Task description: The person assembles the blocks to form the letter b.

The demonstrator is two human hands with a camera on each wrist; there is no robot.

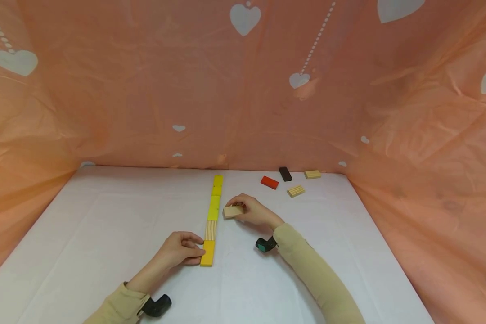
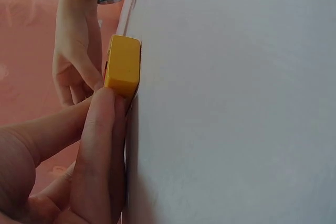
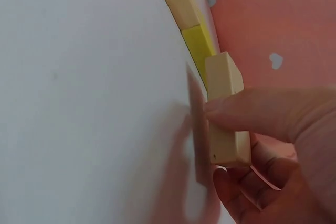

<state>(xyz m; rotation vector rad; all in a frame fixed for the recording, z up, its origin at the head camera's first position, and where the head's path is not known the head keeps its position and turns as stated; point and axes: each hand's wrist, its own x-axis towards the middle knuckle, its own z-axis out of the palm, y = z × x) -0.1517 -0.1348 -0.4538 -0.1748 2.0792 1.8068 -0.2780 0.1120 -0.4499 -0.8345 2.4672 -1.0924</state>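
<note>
A plain wooden block (image 3: 223, 77) is pinched between the thumb and fingers of my right hand (image 1: 253, 210), its shadow falling on the cloth beside it. Just left of it runs a straight row of blocks laid end to end. The row has yellow blocks (image 1: 214, 207) at the far part, then a striped wood-grain block (image 1: 211, 230), then an orange-yellow block (image 1: 207, 254) at the near end. My left hand (image 1: 180, 248) touches the left side of that near block with its fingertips; the left wrist view shows those fingers fairly straight against the orange-yellow block (image 2: 124, 61).
Toward the back right lie a red block (image 1: 269, 182), a black block (image 1: 285, 174) and two wood-grain blocks (image 1: 296, 191). A white cloth (image 1: 117, 216) covers the table. Orange sheeting with white hearts (image 1: 146, 90) rises behind it and at both sides.
</note>
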